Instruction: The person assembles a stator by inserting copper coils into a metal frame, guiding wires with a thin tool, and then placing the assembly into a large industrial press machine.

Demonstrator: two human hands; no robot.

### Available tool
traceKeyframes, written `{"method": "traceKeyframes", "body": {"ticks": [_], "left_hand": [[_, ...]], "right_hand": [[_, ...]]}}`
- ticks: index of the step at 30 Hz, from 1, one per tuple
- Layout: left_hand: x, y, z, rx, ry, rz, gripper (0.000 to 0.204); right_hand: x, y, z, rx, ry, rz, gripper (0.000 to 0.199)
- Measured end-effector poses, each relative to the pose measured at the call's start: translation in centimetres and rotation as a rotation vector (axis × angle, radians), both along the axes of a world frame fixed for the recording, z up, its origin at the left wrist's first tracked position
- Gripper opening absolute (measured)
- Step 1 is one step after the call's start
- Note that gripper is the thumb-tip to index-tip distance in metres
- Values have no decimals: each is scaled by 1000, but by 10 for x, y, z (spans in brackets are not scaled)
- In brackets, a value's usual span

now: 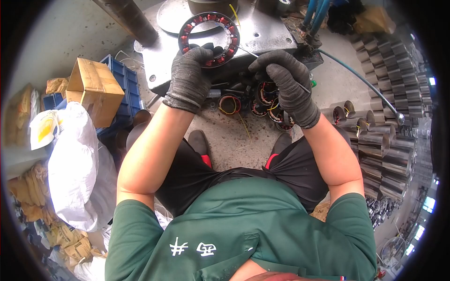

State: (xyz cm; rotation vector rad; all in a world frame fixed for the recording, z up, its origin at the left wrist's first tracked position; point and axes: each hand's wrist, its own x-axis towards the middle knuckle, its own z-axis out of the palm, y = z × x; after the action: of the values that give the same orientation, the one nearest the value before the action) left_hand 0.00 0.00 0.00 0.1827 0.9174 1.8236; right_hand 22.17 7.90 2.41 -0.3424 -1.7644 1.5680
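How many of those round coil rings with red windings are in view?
About 5: one coil ring held by the left hand on the metal plate, roughly four in a pile under the right hand; more may be hidden.

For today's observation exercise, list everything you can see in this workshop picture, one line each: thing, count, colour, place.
wound ring: one, black with red coils, on the metal plate at top centre
metal plate: one, grey, top centre
thin rod: one, silver, in the right hand
small coils: several, black with coloured wires, on the floor below the plate
metal cylinders: many, shiny silver, stacked at right
cardboard box: one, brown, left
crate: one, blue, behind the box
sacks: a few, white, lower left
hose: one, blue, upper right
left hand: dark glove, gripping the ring's lower edge
right hand: dark glove, closed around the rod
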Motion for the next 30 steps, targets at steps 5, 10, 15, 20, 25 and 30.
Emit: {"method": "traceKeyframes", "body": {"ticks": [5, 10, 15, 20, 25, 30], "left_hand": [[6, -1, 8, 33, 83, -22, 37], [15, -5, 21, -21, 278, 0, 40], [2, -4, 10, -14, 213, -61, 38], [-4, -5, 7, -14, -25, -131, 37], [-2, -2, 8, 10, 34, -120, 31], [2, -3, 10, 37, 122, -78, 30]], "right_hand": [[0, -2, 4, 125, -83, -59, 20], [1, -2, 4, 195, -80, -63, 20], [5, 4, 2, -83, -17, 28, 20], [12, 9, 22, -240, 48, 251, 27], [14, 2, 22, -128, 25, 115, 26], [12, 4, 13, -119, 9, 94, 23]]}}
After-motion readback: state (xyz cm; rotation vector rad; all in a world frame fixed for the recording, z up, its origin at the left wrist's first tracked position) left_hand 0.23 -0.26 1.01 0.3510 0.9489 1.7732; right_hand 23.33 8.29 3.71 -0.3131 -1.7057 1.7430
